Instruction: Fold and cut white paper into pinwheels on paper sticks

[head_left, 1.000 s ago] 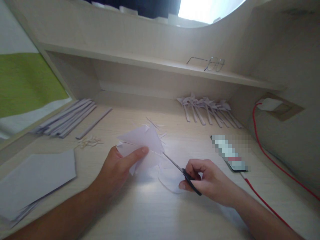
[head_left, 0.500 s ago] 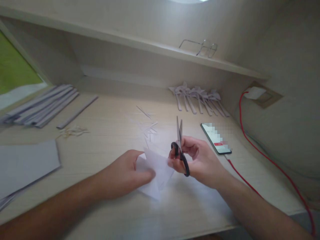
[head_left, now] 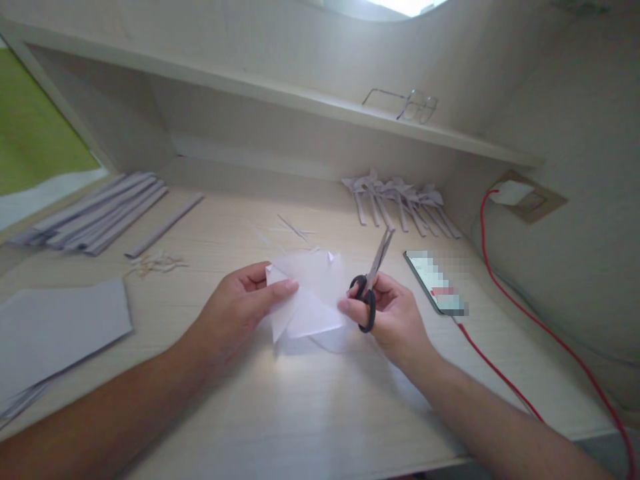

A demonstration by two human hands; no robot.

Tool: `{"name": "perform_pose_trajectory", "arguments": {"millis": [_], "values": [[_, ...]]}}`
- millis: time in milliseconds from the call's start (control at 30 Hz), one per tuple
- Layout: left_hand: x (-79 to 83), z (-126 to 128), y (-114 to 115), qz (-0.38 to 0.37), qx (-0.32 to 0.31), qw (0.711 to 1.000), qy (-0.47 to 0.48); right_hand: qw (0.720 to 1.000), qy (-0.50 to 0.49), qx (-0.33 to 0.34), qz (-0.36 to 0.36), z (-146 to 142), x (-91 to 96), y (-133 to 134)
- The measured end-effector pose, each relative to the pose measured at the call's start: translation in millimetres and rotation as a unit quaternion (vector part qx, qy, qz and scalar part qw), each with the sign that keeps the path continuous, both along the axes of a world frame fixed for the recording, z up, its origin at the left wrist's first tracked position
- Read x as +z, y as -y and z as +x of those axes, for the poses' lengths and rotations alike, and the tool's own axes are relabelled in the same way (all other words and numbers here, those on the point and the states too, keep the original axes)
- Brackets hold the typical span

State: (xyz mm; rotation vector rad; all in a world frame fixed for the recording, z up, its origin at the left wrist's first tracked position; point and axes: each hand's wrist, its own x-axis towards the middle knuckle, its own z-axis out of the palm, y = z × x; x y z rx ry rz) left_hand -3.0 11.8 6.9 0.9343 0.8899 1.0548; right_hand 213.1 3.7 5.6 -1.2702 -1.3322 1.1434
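A white sheet of paper (head_left: 317,287), slit into flaps, is pinched at its left side between the thumb and fingers of my left hand (head_left: 237,307). My right hand (head_left: 400,320) is closed round black-handled scissors (head_left: 379,259), whose blades point up and away and are nearly together. The right thumb reaches the paper's right edge; whether it also grips the sheet I cannot tell. Thin paper strips (head_left: 296,229) lie on the table just beyond the sheet.
Paper pinwheels (head_left: 395,193) stand in a row at the back. A phone (head_left: 434,283) with a red cable (head_left: 495,370) lies right. Rolled paper sticks (head_left: 100,213), small pale pieces (head_left: 157,262) and stacked sheets (head_left: 65,327) lie left. Glasses (head_left: 413,105) rest on the shelf.
The paper has been turned and raised away from me, and its flaps are now spread wider. The scissors have tilted to the right. The view has shifted slightly.
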Motion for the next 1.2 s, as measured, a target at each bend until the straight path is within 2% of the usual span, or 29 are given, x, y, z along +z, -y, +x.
{"name": "perform_pose_trajectory", "arguments": {"millis": [67,133,267,533,667,733,833,933,1067,1200], "values": [[-1.1,3,2,-0.008,-0.041,0.999,0.003,1.000,-0.004,-0.016,0.012,-3,-1.4,2],[-2.2,4,3,-0.009,-0.072,0.997,-0.036,1.000,-0.001,-0.023,0.021,-5,-3.3,5],[-3.5,5,6,-0.010,-0.052,0.994,-0.099,0.999,0.026,-0.001,0.036,-6,-9.1,9],[-4.7,4,8,-0.028,-0.054,0.994,-0.090,0.998,0.042,0.046,0.032,-4,-12.8,12],[-3.3,1,6,-0.017,-0.011,0.996,-0.090,0.996,0.052,0.071,0.033,2,-4.8,8],[-0.7,-2,4,-0.009,0.025,0.996,-0.080,0.992,0.072,0.105,0.014,7,0.1,5],[5.5,-5,1,0.002,0.082,0.995,-0.051,0.972,0.153,0.172,-0.058,17,4.9,1],[10.7,-6,-2,0.010,0.125,0.992,-0.011,0.951,0.223,0.195,-0.090,24,5.1,-1],[11.8,-6,-3,0.018,0.135,0.991,0.007,0.936,0.251,0.229,-0.088,25,2.7,-1],[10.4,-6,-3,0.026,0.140,0.990,0.001,0.936,0.248,0.232,-0.090,21,2.6,0]]}}
